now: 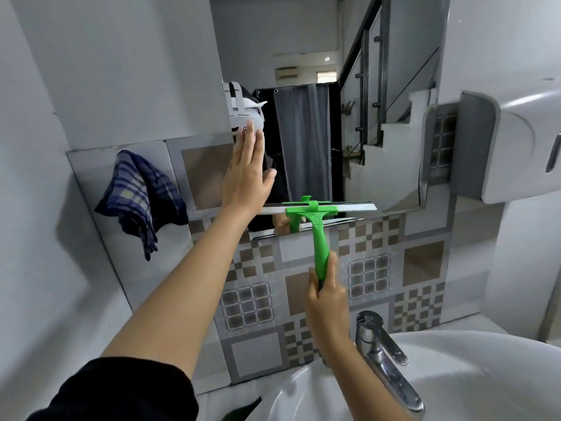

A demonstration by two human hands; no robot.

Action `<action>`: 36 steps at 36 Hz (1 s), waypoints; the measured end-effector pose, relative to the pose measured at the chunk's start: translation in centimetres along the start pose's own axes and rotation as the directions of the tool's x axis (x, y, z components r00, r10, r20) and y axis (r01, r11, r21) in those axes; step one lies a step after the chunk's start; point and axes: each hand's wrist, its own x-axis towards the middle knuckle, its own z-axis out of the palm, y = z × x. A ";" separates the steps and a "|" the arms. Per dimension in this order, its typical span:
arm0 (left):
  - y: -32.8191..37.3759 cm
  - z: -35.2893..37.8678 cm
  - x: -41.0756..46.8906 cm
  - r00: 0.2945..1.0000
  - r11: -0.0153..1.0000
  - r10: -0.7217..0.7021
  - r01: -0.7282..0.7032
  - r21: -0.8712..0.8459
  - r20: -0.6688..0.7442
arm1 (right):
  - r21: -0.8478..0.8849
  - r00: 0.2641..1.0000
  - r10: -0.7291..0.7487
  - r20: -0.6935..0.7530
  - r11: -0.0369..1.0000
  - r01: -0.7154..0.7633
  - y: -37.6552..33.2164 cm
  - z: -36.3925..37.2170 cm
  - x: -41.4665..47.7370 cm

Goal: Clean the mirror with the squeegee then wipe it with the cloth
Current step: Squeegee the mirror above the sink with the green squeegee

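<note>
Directly ahead of both hands, a wall mirror (331, 101) hangs above patterned tiles (373, 268). Below the right hand sits a white sink (485, 375) with a chrome tap (382, 354). Left of the left hand, a blue checked cloth (139, 196) hangs on the wall. Gripped by its handle in the closed right hand (326, 302), the green squeegee (318, 220) has its blade along the mirror's lower edge. Fingers straight and empty, the left hand (247, 174) lies flat at the mirror's left edge.
</note>
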 end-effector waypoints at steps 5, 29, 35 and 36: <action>0.0 0.8 -1.3 1.000 1.000 0.001 -0.001 -0.012 0.004 | -0.067 1.000 -0.009 0.004 0.998 0.009 1.2 -0.2 -0.7; 3.7 -0.7 -6.9 0.971 0.880 0.050 0.068 -0.470 0.234 | 0.058 0.995 -0.066 0.069 0.996 0.062 1.4 -3.2 -4.1; 5.2 -2.6 -10.1 0.957 0.891 0.199 -0.087 -0.445 0.213 | 0.162 0.961 -0.180 0.210 0.976 0.147 -0.5 -6.9 -2.0; 5.1 -3.0 -10.5 0.954 0.896 0.216 -0.109 -0.430 0.209 | 0.159 0.945 -0.190 0.265 0.976 0.152 -0.7 -7.7 -1.3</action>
